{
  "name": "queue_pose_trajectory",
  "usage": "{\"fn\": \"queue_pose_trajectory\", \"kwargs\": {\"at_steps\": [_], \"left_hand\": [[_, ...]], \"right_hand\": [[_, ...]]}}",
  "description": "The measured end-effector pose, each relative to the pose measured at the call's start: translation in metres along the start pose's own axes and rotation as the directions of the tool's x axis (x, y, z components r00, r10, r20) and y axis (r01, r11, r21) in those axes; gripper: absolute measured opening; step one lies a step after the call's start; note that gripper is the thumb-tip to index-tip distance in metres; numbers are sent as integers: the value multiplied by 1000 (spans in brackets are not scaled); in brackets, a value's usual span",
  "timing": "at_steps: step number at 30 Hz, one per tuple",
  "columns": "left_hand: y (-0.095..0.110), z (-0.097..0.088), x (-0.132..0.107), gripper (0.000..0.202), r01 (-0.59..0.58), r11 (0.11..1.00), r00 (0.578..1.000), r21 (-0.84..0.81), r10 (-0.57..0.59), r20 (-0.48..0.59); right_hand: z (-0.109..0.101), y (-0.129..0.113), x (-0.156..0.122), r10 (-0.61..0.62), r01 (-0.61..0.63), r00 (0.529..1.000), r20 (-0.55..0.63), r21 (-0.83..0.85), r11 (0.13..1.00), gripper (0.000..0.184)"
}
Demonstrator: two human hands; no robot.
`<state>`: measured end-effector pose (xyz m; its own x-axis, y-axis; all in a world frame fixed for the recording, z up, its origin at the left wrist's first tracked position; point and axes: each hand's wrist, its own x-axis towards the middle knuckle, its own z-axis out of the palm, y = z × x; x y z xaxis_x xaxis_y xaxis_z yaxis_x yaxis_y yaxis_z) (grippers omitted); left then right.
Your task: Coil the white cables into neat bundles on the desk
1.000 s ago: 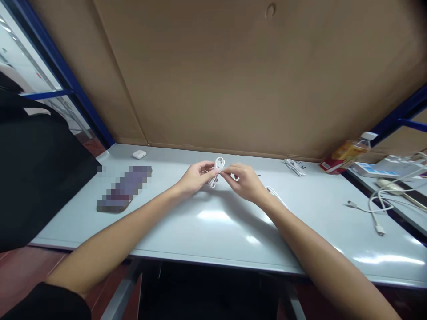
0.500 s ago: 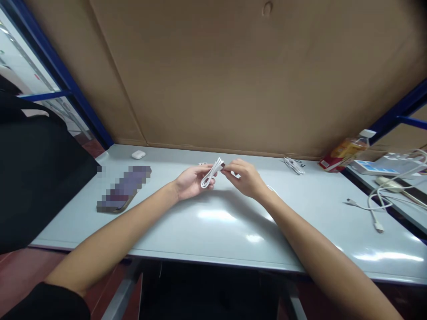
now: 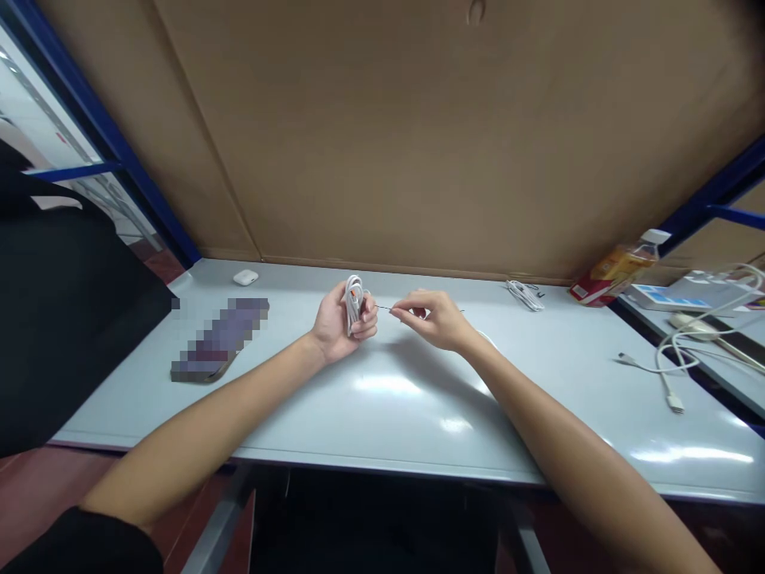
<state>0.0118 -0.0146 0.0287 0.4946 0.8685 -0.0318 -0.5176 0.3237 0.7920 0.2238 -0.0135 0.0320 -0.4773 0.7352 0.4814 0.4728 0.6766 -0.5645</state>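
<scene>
Blurred item: a pixelated flat object lies on the grey table, near a white earbud case.
Left hand: clenched around a coiled white cable, which stands upright in the palm.
Right hand: pinching a thin dark strand that stretches toward the left hand.
Table, right: a bundled white cable, a plastic bottle, a loose white cable.
</scene>
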Motion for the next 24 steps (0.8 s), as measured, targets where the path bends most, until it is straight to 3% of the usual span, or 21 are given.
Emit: {"fn": "queue_pose_trajectory", "kwargs": {"at_steps": [9,13,16,19,21,24], "left_hand": [[-6,3,1,57,-51,997,994,-49,46,-101],[-7,1,2,54,-68,996,990,-59,60,-127],[-1,-4,6,49,-127,991,980,-39,119,-159],[4,-9,11,44,-118,992,968,43,124,-218],[3,-10,13,42,-38,985,959,167,83,-273],[-7,-6,12,35,95,903,950,418,43,-309]], "right_hand": [[-10,6,1,92,-100,992,84,99,990,27],[-16,7,2,94,-101,990,107,59,993,26],[-36,15,-1,176,-173,978,113,-43,984,24],[-62,33,-8,329,-306,939,97,-201,931,25],[-74,48,-15,393,-356,917,70,-300,885,29],[-81,64,-27,451,-393,891,61,-394,831,43]]}}
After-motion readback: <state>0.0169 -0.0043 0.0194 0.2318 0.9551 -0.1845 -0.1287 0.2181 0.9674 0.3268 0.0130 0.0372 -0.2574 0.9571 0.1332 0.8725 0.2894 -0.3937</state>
